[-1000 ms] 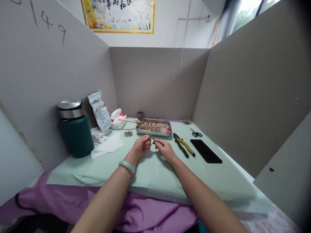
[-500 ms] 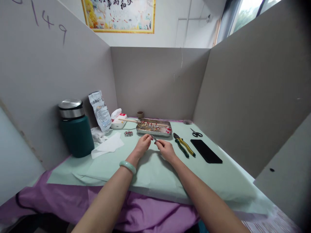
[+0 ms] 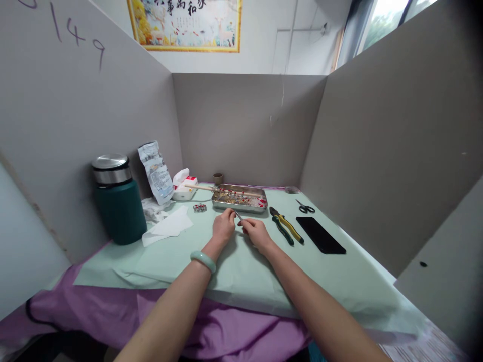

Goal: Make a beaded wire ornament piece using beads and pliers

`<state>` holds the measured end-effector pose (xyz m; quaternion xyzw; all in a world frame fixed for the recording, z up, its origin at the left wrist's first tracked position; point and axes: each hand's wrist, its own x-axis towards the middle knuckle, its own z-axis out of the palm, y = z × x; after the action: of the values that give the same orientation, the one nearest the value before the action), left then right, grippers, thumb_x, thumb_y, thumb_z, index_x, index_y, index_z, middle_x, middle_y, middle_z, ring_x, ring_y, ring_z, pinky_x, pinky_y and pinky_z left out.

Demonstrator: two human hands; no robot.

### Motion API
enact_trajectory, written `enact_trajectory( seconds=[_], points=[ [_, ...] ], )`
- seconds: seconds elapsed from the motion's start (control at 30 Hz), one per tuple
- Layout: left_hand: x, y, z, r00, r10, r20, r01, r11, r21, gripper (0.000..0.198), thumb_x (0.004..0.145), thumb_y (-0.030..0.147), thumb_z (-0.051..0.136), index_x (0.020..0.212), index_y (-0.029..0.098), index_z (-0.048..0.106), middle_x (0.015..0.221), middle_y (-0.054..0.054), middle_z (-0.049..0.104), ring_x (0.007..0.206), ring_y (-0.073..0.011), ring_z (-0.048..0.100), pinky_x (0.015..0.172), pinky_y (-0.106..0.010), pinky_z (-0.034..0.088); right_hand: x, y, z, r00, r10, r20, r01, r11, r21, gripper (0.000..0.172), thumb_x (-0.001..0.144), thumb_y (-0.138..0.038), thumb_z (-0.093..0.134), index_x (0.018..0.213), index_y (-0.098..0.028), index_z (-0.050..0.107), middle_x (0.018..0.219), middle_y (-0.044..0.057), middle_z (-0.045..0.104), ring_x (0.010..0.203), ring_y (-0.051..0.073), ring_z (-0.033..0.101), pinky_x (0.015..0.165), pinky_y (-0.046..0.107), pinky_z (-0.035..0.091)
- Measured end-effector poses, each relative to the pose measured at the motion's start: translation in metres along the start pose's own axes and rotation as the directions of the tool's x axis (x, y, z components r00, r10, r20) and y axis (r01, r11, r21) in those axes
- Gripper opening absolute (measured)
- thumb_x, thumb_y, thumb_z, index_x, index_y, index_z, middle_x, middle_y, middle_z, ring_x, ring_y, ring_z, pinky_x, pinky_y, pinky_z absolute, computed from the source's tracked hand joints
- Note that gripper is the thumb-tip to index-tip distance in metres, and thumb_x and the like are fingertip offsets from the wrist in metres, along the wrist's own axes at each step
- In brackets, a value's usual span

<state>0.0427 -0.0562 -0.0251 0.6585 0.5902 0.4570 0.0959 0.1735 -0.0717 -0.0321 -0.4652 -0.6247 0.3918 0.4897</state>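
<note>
Just in front of the metal tray [image 3: 226,207], my two hands meet over the green cloth. My right hand [image 3: 256,233] is closed around a slim pointed metal tool [image 3: 238,215], possibly tweezers, whose tip points toward the left fingers. My left hand [image 3: 225,224], with a pale green bangle [image 3: 204,261] on its wrist, pinches at that tip. Whatever lies between the left fingertips is too small to make out. Red and gold-coloured beads fill much of the tray, and a wooden stick [image 3: 199,187] strung with small red pieces rests across it.
Right of the hands lie pliers [image 3: 289,229], scissors [image 3: 306,207] and a black phone [image 3: 320,235]. A small beaded cluster [image 3: 199,207], white paper [image 3: 169,227], a tissue pack [image 3: 184,190], a silver pouch [image 3: 155,173] and a green flask [image 3: 119,211] stand or lie at left. Grey partitions enclose three sides.
My left wrist and forearm have shifted slightly right and turned, with the fingers still pinched by the tool's tip. The right hand is almost where it was.
</note>
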Motion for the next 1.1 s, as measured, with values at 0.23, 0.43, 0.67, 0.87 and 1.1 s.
enact_trajectory(
  seconds=[0.23,0.43,0.67,0.87,1.1],
  points=[
    [-0.002,0.004,-0.001,1.000,-0.013,-0.013,0.013,1.000,-0.003,0.017,0.088,0.024,0.048,0.078,0.023,0.061,0.069,-0.004,0.063,0.066,-0.0187,0.056,0.060,-0.026,0.027,-0.002,-0.007,-0.004,0.949,0.233,0.215,-0.295,0.895,0.333,0.024,0.068,-0.034,0.059,0.079,-0.014,0.065,0.057,-0.005,0.047,0.041,0.004,0.029,0.037,0.019,0.012],
    [-0.006,0.005,0.000,1.000,0.006,-0.027,-0.004,0.997,0.077,0.017,0.090,0.030,0.047,0.080,0.024,0.061,0.060,-0.002,0.058,0.057,-0.0184,0.051,0.055,-0.028,0.020,0.005,-0.005,-0.020,0.801,0.299,0.518,-0.561,0.678,0.475,0.021,0.077,-0.032,0.056,0.086,-0.014,0.062,0.061,-0.003,0.049,0.041,0.004,0.032,0.036,0.016,0.012],
    [-0.007,0.008,-0.002,1.000,-0.008,-0.013,0.010,0.996,0.090,0.016,0.090,0.030,0.047,0.083,0.025,0.060,0.061,-0.002,0.058,0.060,-0.0190,0.054,0.056,-0.027,0.022,0.004,-0.006,-0.018,0.806,0.285,0.519,-0.542,0.707,0.455,0.022,0.075,-0.035,0.056,0.086,-0.016,0.061,0.061,-0.003,0.051,0.042,0.006,0.033,0.036,0.017,0.015],
    [-0.003,0.007,0.002,0.999,-0.033,-0.034,0.033,0.999,0.005,0.019,0.090,0.024,0.043,0.078,0.022,0.057,0.068,-0.004,0.061,0.065,-0.0182,0.055,0.059,-0.027,0.029,0.000,0.001,0.007,0.995,0.086,0.057,-0.093,0.984,0.153,0.022,0.074,-0.035,0.051,0.073,-0.016,0.062,0.055,-0.003,0.049,0.042,0.007,0.037,0.039,0.020,0.023],
    [0.004,-0.003,0.001,0.953,-0.285,0.099,0.285,0.742,-0.606,0.017,0.083,0.026,0.046,0.067,0.020,0.047,0.048,0.007,0.037,0.042,-0.0093,0.033,0.044,-0.021,0.024,-0.005,0.006,0.005,0.952,-0.288,-0.104,0.230,0.897,-0.378,0.029,0.085,-0.034,0.042,0.076,-0.020,0.064,0.062,0.001,0.060,0.061,0.015,0.053,0.059,0.025,0.034]
  ],
)
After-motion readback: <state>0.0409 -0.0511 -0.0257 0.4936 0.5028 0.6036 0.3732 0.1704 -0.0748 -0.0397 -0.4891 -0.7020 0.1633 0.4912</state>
